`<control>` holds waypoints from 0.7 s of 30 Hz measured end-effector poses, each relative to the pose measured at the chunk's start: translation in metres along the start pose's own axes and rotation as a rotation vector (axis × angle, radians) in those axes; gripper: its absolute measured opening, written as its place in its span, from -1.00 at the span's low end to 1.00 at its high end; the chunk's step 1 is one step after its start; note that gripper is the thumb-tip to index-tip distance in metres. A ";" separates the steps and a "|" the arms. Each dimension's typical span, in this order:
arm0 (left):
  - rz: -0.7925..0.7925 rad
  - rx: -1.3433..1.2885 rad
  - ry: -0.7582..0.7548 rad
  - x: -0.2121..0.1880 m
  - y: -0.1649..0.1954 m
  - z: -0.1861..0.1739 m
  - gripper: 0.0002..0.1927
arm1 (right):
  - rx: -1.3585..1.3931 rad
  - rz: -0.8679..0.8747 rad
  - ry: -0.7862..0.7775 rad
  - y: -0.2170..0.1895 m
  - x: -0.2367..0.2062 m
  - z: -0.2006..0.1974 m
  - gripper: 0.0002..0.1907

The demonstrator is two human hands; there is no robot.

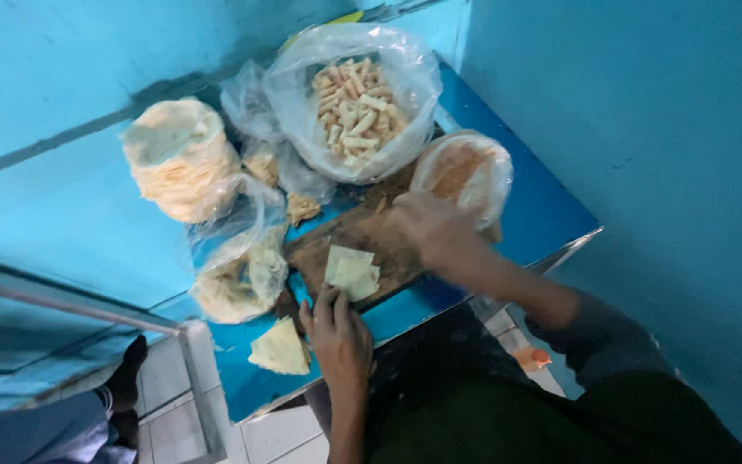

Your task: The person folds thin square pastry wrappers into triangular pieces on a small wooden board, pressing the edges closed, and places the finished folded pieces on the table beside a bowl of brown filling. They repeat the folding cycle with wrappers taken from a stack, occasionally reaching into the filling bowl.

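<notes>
A pale, folded dough wrapper [352, 272] lies on a dark wooden board [337, 243] on a blue table [551, 215]. My left hand [339, 337] rests at the board's near edge, fingertips touching the wrapper. My right hand [428, 225] is blurred over the board's far right, next to a bag-lined bowl of brown filling [461, 169]; whether it holds anything cannot be told. A small stack of triangular wrappers [280, 348] sits left of my left hand.
A clear bag of rolled pastry sticks [354, 105] sits at the back. A tall stack of round wrappers [180, 159] and a bag of wrapper pieces [238, 279] lie left. Blue walls enclose the table. Another person's foot [126, 374] is on the tiled floor at lower left.
</notes>
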State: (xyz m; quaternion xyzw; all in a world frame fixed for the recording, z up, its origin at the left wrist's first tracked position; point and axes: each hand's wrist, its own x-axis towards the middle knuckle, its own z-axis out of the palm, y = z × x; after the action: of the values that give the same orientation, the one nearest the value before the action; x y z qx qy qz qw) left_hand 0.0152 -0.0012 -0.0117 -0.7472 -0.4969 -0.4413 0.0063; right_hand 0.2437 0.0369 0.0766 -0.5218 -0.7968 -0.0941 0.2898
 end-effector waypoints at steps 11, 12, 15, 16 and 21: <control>-0.052 -0.037 0.134 0.000 0.012 -0.016 -0.66 | -0.057 0.000 -0.273 0.072 -0.028 -0.056 -0.61; -0.064 -0.045 0.140 -0.001 0.013 -0.019 -0.65 | -0.093 0.004 -0.300 0.072 -0.033 -0.057 -0.57; -0.076 -0.084 0.107 -0.005 0.016 -0.026 -0.62 | -0.153 0.134 -0.414 0.074 -0.037 -0.059 -0.82; -0.081 -0.088 0.098 -0.005 0.016 -0.028 -0.62 | -0.054 0.134 -0.351 0.076 -0.035 -0.060 -0.79; -0.204 -0.127 0.076 -0.003 0.020 -0.035 -0.70 | -0.035 -0.165 0.019 0.089 0.002 -0.048 -0.58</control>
State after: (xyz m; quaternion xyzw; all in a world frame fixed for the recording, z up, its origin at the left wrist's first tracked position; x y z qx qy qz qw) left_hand 0.0065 -0.0288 0.0166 -0.6743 -0.5407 -0.4984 -0.0672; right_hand 0.3399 0.0552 0.1033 -0.4583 -0.8325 -0.1366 0.2797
